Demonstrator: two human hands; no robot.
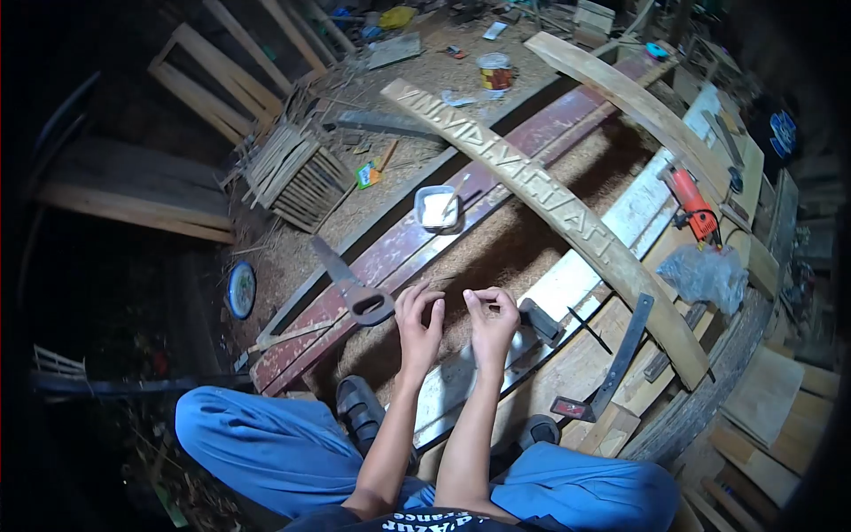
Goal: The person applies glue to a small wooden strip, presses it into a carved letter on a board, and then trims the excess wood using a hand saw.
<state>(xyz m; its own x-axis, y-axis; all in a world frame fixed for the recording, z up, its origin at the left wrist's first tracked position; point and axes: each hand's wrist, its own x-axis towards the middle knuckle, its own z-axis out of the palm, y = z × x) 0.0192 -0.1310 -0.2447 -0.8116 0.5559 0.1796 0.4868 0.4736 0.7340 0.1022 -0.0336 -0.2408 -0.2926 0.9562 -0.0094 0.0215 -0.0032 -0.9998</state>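
My left hand (420, 321) is raised over the gap between the boards, just right of the handle of a hand saw (368, 303). Its fingers are curled and slightly apart, with nothing visible in them. Close by on the right, my right hand (492, 321) has thumb and fingers bent together; anything between them is too small to make out. A dark block (540, 321) lies right of it. Beyond both hands, a carved plank (532, 191) with raised lettering crosses the boards diagonally. A plastic tub (436, 209) of white material stands on the red board (390, 257).
A red power tool (691, 206) and a clear plastic bag (705, 273) are at the right. Nearer lie a dark angled tool (620, 355) and a red-and-black object (573, 407). A slatted wooden crate (301, 177) and a paint can (495, 73) stand on the ground beyond.
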